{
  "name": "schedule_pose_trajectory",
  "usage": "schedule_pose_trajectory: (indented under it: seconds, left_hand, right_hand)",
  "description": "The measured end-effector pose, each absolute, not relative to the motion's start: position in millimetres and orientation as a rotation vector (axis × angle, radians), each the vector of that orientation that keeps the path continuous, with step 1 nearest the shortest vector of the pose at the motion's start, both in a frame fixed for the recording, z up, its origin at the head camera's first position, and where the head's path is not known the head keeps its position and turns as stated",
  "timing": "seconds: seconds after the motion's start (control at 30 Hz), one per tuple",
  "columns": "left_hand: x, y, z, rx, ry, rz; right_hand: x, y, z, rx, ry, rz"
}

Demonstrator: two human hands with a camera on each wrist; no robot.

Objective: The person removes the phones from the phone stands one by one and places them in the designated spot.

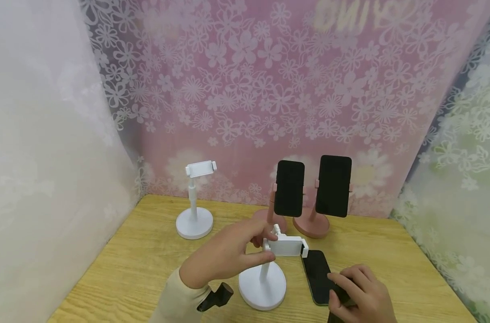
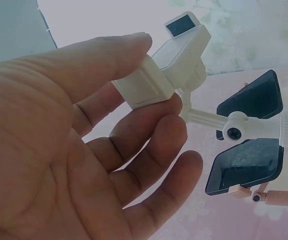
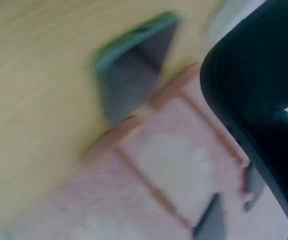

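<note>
In the head view my left hand [image 1: 232, 251] reaches over a white phone stand [image 1: 262, 289] at the front middle. Its thumb and fingers pinch one end of the stand's clamp [image 2: 146, 85], as the left wrist view shows close up. The clamp holds no phone. My right hand [image 1: 363, 291] is at the front right with bent fingers, gripping a dark phone [image 3: 264, 75] whose glossy rounded corner fills the right of the right wrist view. Another black phone [image 1: 316, 273] lies on the table between the stand and my right hand.
Behind stand two pink stands, each carrying an upright black phone: one phone [image 1: 290, 188] nearer the middle, the other phone [image 1: 333, 186] to its right. A second white stand [image 1: 194, 223] is at the back left of the wooden table [image 1: 140, 260]. Flowered curtains [image 1: 245, 89] enclose the back and sides.
</note>
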State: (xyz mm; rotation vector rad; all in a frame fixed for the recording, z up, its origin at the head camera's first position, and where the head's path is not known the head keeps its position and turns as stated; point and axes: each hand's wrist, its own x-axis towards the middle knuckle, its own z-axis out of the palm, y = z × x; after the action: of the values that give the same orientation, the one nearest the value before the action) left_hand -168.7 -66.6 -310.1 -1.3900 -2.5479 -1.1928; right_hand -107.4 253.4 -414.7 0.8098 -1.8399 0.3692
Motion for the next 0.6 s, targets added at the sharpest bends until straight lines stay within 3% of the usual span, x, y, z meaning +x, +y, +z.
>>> schedule_pose_trajectory:
  seconds: [0.23, 0.6]
  left_hand:
    - [-170.1, -66.4, -309.5, -1.411, -2.514, -1.183]
    - [-170.1, -66.4, -310.4, -1.413, -2.518, -1.183]
  right_hand:
    - [-117.5, 301.3, -441.7, 0.701, -1.991, 0.31]
    - [-134.9, 328.3, -457.2, 0.608, -2.154, 0.292]
